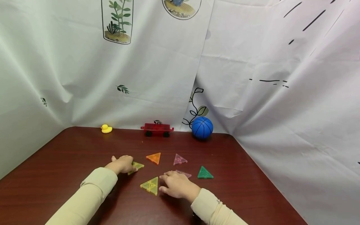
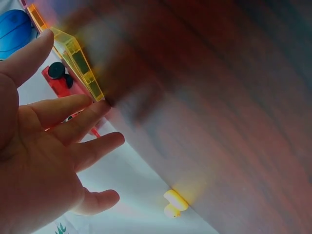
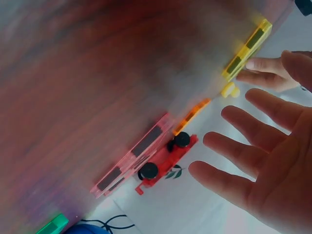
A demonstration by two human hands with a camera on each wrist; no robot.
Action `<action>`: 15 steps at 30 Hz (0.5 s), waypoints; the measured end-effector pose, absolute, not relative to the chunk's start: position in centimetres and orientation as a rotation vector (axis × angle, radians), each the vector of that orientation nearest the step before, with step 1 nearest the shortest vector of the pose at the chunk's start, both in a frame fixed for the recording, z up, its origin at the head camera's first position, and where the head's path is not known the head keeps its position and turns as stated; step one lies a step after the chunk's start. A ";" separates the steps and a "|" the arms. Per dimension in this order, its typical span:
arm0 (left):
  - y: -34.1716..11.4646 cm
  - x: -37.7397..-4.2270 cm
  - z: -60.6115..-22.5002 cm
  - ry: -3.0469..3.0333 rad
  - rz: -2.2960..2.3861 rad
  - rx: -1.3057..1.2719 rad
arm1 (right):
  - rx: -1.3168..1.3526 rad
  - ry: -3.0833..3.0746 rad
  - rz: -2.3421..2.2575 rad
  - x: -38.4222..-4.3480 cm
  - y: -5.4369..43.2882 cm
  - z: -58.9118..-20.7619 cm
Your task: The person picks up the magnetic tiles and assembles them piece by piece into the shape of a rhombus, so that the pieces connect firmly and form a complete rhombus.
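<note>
My left hand point(image 1: 122, 164) reaches to a yellow see-through triangle tile point(image 1: 137, 166) left of centre on the table. In the left wrist view the thumb and first fingertips lie at opposite ends of that tile point(image 2: 78, 58), the other fingers spread out straight. My right hand point(image 1: 177, 184) hovers low, fingers extended and holding nothing, between a second yellow triangle tile point(image 1: 151, 186) and a pink tile point(image 1: 184, 173) that it partly hides. The right wrist view shows its spread fingers point(image 3: 229, 180) apart from the pink tile point(image 3: 131, 156).
Farther in lie an orange triangle point(image 1: 154, 158) and a purple-pink triangle point(image 1: 179, 159), with a green triangle point(image 1: 205, 172) to the right. Along the back edge stand a yellow duck point(image 1: 106, 128), a red wheeled car base point(image 1: 157, 128) and a blue ball point(image 1: 202, 127). A patterned cloth point(image 1: 157, 78) hangs behind.
</note>
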State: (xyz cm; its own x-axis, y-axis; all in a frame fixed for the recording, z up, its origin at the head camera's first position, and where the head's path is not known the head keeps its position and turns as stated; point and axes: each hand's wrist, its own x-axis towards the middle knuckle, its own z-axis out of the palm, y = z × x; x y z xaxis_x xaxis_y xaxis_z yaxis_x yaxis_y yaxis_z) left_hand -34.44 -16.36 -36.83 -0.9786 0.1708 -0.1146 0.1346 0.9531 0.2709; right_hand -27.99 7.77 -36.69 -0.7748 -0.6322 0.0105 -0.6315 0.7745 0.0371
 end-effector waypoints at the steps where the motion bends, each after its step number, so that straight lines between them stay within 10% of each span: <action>1: -16.3 -34.5 -36.8 2.969 0.401 0.231 | 1.065 -2.926 -0.050 -27.9 7.7 -36.7; 15: -15.8 -34.5 -36.8 3.035 0.502 0.271 | 1.215 -2.889 -0.111 -27.3 7.0 -36.8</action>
